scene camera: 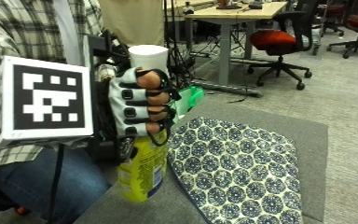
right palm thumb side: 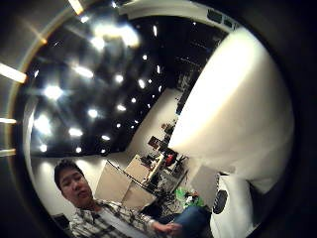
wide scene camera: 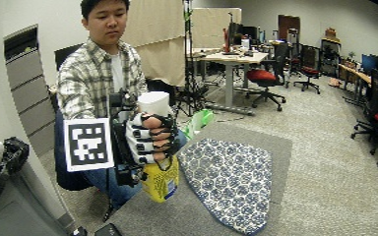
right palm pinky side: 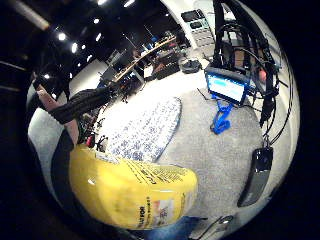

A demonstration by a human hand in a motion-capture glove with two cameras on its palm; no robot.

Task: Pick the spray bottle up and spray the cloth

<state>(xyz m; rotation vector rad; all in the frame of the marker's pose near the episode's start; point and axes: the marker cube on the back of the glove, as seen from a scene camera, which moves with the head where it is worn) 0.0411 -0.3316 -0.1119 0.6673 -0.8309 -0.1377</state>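
Observation:
My gloved right hand grips a yellow spray bottle around its neck, fingers curled round it. The bottle has a white top and hangs upright above the near edge of the grey table. A blue-and-white patterned cloth lies flat on the table, just right of the bottle. In the wide outside view the hand holds the bottle left of the cloth. The little finger side palm view shows the yellow bottle body close up, with the cloth beyond it.
A green object sits behind the hand at the table's far edge. A desk and office chairs stand on the carpet beyond. A blue stand with a small screen and a dark handset lie on the grey surface.

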